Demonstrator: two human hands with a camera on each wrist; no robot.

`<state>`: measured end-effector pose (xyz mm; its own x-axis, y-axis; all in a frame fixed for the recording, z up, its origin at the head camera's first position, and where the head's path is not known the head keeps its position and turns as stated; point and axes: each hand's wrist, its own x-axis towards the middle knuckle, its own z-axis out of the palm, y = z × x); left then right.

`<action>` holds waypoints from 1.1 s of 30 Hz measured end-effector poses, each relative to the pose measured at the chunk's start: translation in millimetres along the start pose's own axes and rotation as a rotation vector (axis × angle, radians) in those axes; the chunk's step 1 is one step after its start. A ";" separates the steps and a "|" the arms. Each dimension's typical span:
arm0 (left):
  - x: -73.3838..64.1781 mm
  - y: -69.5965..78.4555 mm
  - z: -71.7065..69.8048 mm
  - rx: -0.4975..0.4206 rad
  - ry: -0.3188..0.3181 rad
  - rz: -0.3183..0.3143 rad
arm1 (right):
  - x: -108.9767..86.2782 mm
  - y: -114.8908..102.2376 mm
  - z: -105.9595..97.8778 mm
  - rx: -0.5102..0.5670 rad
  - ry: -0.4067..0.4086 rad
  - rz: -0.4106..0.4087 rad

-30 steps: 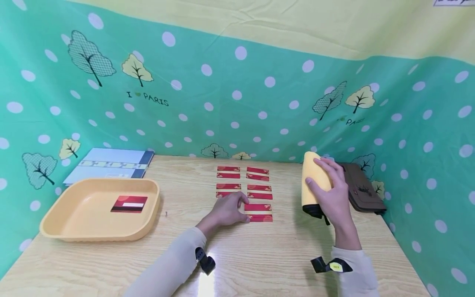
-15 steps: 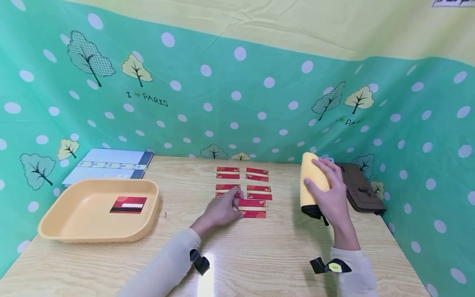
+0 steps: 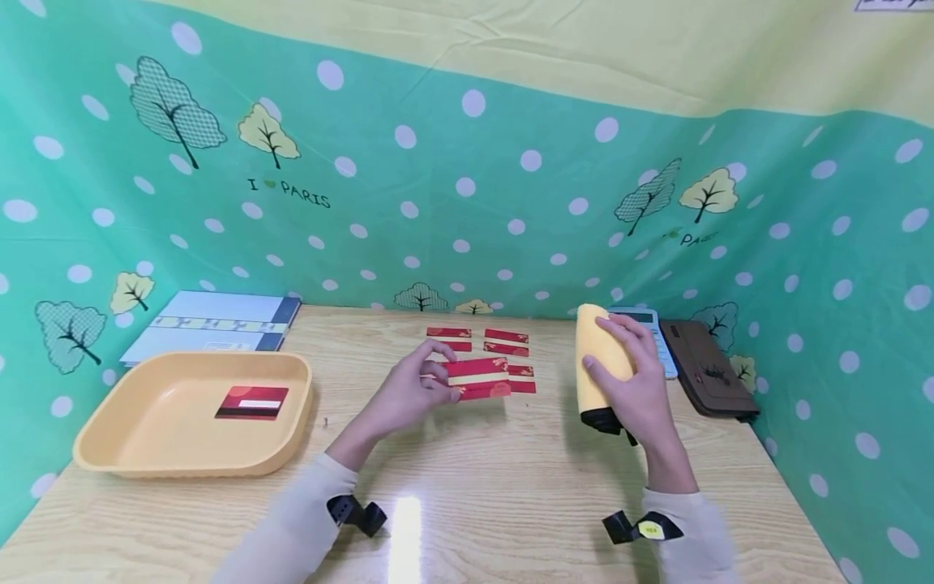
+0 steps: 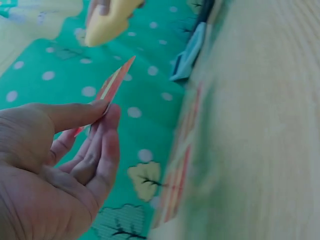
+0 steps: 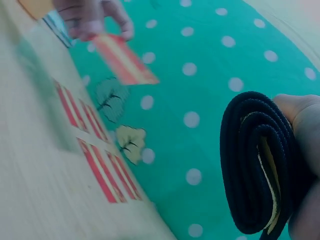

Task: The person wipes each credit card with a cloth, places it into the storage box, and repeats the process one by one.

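Between the thumb and fingers of my left hand (image 3: 409,389), a red card (image 3: 477,379) with a cream stripe is pinched, raised above the table. The left wrist view shows this card (image 4: 116,82) tilted, nearly edge-on. Behind it, several similar red cards (image 3: 507,342) lie in rows on the wood; one is partly hidden by the held card. My right hand (image 3: 642,389) grips a yellow rolled bundle (image 3: 601,357), like cloth, above the table on the right. Its end shows dark, layered folds (image 5: 232,170) in the right wrist view.
At left stands a cream plastic tray (image 3: 182,466) with a red card (image 3: 251,402) inside. A light blue folder (image 3: 212,320) lies behind it. At the right back are a light blue calculator (image 3: 666,357) and a brown case (image 3: 708,369). A patterned green curtain (image 3: 438,203) encloses the table.
My left hand has lifted the red card nearest me off the table, bringing it up and to the left. My right hand has shifted slightly left with the bundle, uncovering more of the calculator.
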<state>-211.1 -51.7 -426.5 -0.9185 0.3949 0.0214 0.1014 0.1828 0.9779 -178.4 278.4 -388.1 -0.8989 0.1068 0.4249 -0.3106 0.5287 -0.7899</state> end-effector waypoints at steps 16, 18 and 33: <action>-16.9 15.7 -18.0 -0.032 0.130 0.072 | -25.4 -32.2 42.3 0.023 -0.156 -0.134; -17.4 16.6 -17.6 -0.036 0.140 0.075 | -28.0 -36.1 46.4 0.027 -0.169 -0.144; -22.6 20.0 -15.1 -0.104 0.149 0.043 | -33.0 -36.0 68.0 0.004 -0.205 -0.226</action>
<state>-194.1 -70.5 -404.2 -0.9615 0.2608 0.0868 0.1088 0.0712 0.9915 -158.6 198.6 -403.7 -0.8506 -0.1852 0.4922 -0.5104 0.5160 -0.6879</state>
